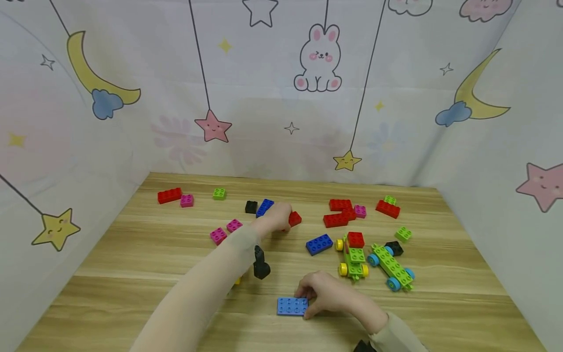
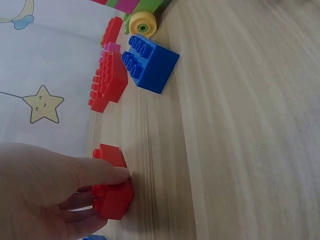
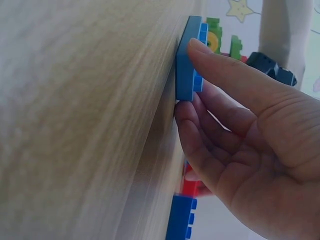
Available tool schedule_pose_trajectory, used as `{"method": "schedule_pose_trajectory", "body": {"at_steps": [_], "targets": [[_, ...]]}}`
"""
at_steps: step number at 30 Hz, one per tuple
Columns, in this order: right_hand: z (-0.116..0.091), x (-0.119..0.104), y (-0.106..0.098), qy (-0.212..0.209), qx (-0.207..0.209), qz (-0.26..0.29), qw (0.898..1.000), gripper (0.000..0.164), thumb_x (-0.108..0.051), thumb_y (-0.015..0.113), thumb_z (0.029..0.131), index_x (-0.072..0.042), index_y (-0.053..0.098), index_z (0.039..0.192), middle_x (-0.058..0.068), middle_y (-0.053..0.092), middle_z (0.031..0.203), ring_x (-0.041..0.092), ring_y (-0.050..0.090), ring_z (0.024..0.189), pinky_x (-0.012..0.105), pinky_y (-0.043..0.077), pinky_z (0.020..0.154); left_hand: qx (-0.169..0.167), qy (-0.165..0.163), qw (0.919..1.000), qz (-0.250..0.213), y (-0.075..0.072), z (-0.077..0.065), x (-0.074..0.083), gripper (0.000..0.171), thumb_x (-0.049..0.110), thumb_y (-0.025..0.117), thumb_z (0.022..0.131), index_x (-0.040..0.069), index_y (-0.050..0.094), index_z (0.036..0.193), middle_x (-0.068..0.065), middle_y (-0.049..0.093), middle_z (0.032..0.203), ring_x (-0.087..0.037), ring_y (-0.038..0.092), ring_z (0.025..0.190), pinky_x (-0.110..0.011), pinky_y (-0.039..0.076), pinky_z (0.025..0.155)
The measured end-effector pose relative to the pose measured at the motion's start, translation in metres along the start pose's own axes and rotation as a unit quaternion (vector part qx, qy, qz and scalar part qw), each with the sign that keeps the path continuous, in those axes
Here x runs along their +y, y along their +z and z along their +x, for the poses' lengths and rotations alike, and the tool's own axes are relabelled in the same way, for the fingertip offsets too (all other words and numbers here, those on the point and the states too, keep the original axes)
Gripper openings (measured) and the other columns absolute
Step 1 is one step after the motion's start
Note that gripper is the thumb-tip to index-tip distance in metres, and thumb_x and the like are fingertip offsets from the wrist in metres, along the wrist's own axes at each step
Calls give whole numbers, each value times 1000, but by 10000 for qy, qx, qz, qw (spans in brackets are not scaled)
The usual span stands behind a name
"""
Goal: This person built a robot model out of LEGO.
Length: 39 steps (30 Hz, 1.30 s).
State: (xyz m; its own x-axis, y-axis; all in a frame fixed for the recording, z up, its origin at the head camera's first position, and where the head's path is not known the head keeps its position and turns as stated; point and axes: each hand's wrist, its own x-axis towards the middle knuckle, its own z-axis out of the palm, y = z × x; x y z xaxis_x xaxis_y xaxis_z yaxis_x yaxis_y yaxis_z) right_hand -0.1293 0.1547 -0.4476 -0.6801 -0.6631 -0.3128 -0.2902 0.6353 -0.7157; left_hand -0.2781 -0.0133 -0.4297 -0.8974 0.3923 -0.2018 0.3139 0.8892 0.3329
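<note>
Far out over the table, my left hand [image 1: 277, 218] grips a red building brick [image 2: 116, 200], thumb on one side and fingers on the other. Part of that brick shows in the head view beside the fingers. A dark blue brick [image 1: 265, 207] lies just beyond this hand, beside a black brick [image 1: 251, 207]. Nearer to me, my right hand [image 1: 327, 293] pinches the right end of a flat light blue brick [image 1: 290, 306], which lies studs up on the table. In the right wrist view the thumb and fingers hold the edges of the light blue brick [image 3: 187, 62].
Two small wheeled brick cars, one yellow-wheeled [image 1: 354, 261] and one blue-wheeled [image 1: 393, 268], stand at the right. Another dark blue brick [image 1: 319, 244] lies mid-table. Red bricks [image 1: 335, 220] and pink bricks [image 1: 218, 236] are scattered around. A printed curtain [image 1: 264, 98] encloses the table.
</note>
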Motion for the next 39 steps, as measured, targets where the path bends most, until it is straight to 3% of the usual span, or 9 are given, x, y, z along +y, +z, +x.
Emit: {"method": "schedule_pose_trajectory", "body": {"at_steps": [5, 10, 17, 28, 39], "targets": [[1, 0, 0, -12, 3, -45, 10000, 29, -12, 86, 73, -13, 73, 99, -10, 68, 91, 0, 57, 78, 18, 50, 73, 48, 35, 10000, -9, -5, -3, 4, 30, 10, 73, 86, 1, 64, 113, -9, 67, 103, -17, 52, 81, -28, 45, 74], [1, -1, 0, -30, 12, -101, 9999, 29, -13, 86, 73, -14, 73, 99, -11, 67, 90, 0, 56, 78, 18, 49, 72, 51, 110, 9995, -275, -11, -8, 9, 39, 8, 71, 88, 0, 61, 125, -11, 67, 114, -18, 59, 90, -31, 51, 81], [0, -1, 0, -116, 7, -86, 9999, 30, -12, 86, 73, -13, 73, 99, -11, 68, 91, 0, 56, 78, 18, 50, 72, 238, 477, 9981, -297, -18, -17, 20, 45, 13, 75, 86, 1, 61, 127, -12, 67, 117, -22, 63, 99, -35, 54, 85], [-1, -1, 0, -189, 11, -67, 9998, 31, -13, 86, 73, -13, 72, 100, -10, 69, 93, -1, 57, 79, 18, 50, 73, 486, 773, 9945, -520, -30, -47, 38, 47, 10, 75, 83, 5, 62, 128, -10, 66, 121, -22, 63, 103, -34, 54, 85], [-3, -1, -1, -208, 38, -122, 9997, 31, -15, 85, 74, -14, 72, 101, -11, 68, 94, -2, 57, 80, 18, 50, 74, 826, 1493, 9781, -1190, -42, -90, 36, 46, 5, 76, 82, 3, 61, 125, -12, 65, 118, -23, 62, 103, -35, 56, 83]]}}
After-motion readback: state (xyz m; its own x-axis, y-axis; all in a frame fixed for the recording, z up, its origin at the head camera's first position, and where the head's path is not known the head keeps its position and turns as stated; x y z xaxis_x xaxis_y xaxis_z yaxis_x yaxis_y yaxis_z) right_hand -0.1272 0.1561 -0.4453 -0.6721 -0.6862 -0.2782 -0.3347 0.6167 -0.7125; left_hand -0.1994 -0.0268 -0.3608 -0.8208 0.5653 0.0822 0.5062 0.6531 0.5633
